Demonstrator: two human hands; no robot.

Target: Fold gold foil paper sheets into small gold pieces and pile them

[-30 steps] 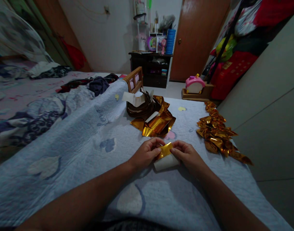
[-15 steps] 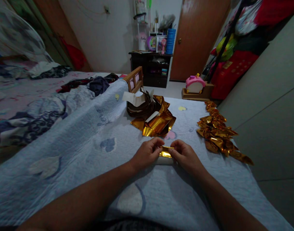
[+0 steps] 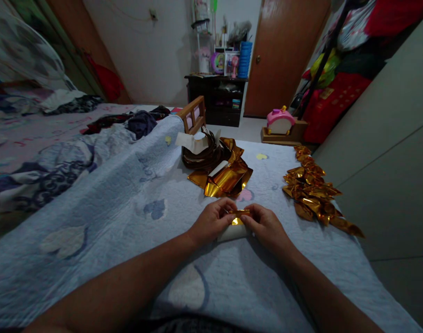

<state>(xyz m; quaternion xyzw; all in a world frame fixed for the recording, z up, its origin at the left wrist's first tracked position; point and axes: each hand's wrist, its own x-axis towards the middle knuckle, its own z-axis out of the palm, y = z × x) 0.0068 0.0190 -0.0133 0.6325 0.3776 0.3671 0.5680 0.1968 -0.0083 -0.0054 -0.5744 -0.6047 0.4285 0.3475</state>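
Note:
Both of my hands meet over a small sheet of gold foil paper (image 3: 237, 218) lying on the pale blue quilt (image 3: 135, 217). My left hand (image 3: 211, 220) pinches its left end with curled fingers. My right hand (image 3: 263, 225) pinches its right end. The paper is folded narrow, gold on top with a white underside showing at the near edge. Just beyond my hands lies a loose heap of unfolded gold sheets (image 3: 227, 178).
A row of several folded gold pieces (image 3: 313, 192) runs along the quilt's right edge beside a pale cabinet wall (image 3: 388, 152). A dark bundle with white paper (image 3: 199, 150) sits behind the gold heap. Crumpled bedding (image 3: 41, 171) lies at left. A pink toy (image 3: 280, 121) stands on the floor.
The gold sheet, held up and broad a second ago, has been folded down into a narrow strip. My hands have drawn closer together over it.

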